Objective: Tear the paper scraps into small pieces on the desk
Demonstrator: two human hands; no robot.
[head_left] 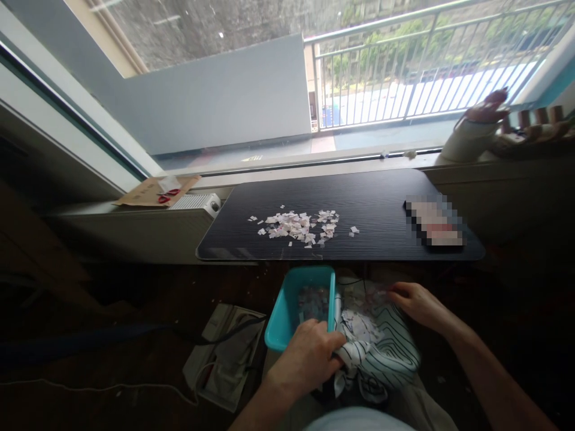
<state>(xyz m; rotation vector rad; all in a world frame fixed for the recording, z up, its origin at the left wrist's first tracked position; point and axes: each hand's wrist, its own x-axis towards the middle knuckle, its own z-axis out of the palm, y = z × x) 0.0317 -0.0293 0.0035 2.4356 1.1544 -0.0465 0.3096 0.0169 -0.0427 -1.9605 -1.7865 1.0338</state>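
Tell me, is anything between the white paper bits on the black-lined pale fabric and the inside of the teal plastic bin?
Yes: the right wall of the teal plastic bin stands between its inside and the white paper bits on the black-lined pale fabric. The left hand is at the bin's near corner.

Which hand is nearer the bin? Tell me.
Left: the left hand is at the near rim of the bin; the right hand is off to its right, at the cloth.

One head-worn camera faces forward and down — close above the hands (311, 352), across the table (372, 191).
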